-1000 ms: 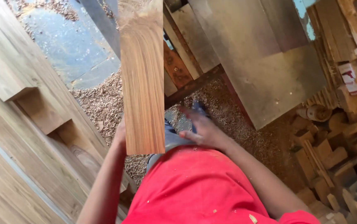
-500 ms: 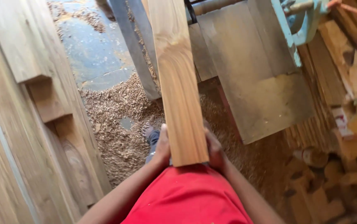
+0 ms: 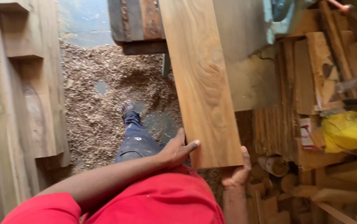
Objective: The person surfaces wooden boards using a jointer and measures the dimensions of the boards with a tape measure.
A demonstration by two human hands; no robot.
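Sawdust [image 3: 103, 103] is covering the floor between stacked planks [image 3: 20, 103] at left and offcuts [image 3: 319, 74] at right. Centrally, a long board [image 3: 203, 83] is reaching far, its near end being gripped by the left hand [image 3: 178, 150] and right hand [image 3: 237, 172].

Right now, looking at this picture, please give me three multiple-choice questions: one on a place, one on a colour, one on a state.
1. Where do the wood shavings lie?
A. On the floor
B. On top of the plank
C. In a bucket

2. What colour is the shirt?
A. Green
B. Red
C. White

3. How is the plank held?
A. By one hand only
B. It lies on the floor unheld
C. By both hands at its near end

Answers: 1 A, the shavings cover the floor around the person's foot. 2 B, the shirt is plainly red. 3 C, the left hand and the right hand grip the plank's near corners.
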